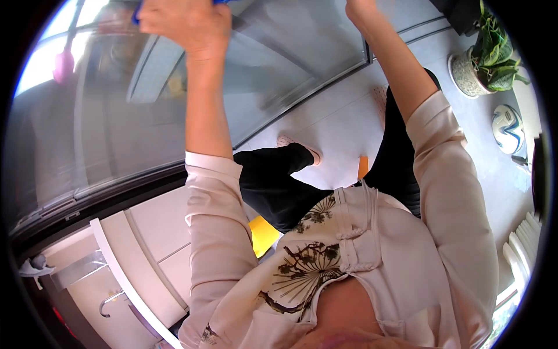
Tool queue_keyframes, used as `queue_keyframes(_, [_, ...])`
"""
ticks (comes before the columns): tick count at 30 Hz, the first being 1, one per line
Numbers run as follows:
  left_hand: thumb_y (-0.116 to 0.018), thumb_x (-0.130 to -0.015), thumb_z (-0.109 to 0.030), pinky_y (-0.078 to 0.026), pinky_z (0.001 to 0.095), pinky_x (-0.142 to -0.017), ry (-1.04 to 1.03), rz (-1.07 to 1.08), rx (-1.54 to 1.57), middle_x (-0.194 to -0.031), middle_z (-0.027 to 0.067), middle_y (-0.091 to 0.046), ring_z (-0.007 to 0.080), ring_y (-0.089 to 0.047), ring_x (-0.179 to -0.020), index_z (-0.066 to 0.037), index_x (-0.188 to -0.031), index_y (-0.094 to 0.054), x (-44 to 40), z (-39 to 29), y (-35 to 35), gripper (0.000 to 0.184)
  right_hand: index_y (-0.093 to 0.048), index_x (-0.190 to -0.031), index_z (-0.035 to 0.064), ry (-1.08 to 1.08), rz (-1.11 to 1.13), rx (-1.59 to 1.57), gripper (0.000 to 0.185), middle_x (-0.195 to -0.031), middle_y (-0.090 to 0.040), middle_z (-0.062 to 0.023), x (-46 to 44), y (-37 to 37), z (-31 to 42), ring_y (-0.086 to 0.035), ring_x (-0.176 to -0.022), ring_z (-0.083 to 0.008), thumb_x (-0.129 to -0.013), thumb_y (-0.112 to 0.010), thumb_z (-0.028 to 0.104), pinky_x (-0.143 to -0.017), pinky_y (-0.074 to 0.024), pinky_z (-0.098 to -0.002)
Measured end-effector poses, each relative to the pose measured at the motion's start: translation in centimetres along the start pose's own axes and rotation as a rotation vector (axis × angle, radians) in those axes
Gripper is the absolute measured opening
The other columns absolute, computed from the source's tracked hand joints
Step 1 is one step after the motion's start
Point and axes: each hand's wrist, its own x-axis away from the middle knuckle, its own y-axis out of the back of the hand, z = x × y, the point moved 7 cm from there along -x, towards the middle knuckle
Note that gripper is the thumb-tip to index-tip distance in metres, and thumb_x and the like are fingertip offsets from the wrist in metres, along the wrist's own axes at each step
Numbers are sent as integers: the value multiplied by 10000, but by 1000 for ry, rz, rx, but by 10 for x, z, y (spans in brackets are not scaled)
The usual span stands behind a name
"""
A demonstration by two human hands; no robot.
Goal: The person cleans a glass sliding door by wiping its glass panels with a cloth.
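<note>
Left hand [186,24] is curled over a blue thing [136,15], most of it hidden under the fingers; can't ID it. Right hand [361,7] is cut off at the top; can't tell if it grips anything.

Blue thing shows at both sides of the left hand, so long axis probably runs sideways across the grip; which end leads isn't visible. Guess: light, one-hand job, hold mid-length. Stiff or soft: can't tell.

Glass panel [279,64] spans behind the left hand, toward the right. Stiff, slick, likely heavy, breakable; take it by the edge, not the face. Near edge slants from behind the left forearm up toward the right hand.
</note>
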Motion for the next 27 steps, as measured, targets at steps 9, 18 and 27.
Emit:
queue_keyframes(9, [-557,-744,-138,-351,280,-854,-464,534,184,-1088,-68,-533,132,-516,-987,-233,-1160,-608,223,-94,-113,430,-517,-1235,-50,-118,56,-15,604,-1225,-559,-156,2,8,7,-481,-1155,-237,-923,-482,466,-988,-339,-316])
queue_keyframes(18, [-539,-740,-155,-347,256,-866,-450,808,40,-1065,-63,-519,108,-488,-1006,-234,-1126,-627,265,19,-22,403,-473,-1331,70,-352,201,-28,624,-1365,-468,-67,-1,11,2,-334,-1312,-211,-876,-554,490,-1077,-174,-380])
queue_keyframes(27, [-604,-637,40,-398,402,-830,147,-39,-497,-1084,88,-539,293,-513,-950,-184,-1171,-591,68,258,210,580,-345,-1371,-46,-71,251,141,690,-1411,-376,-114,1,7,-6,-335,-1293,-228,-924,-468,466,-1082,-215,-327])
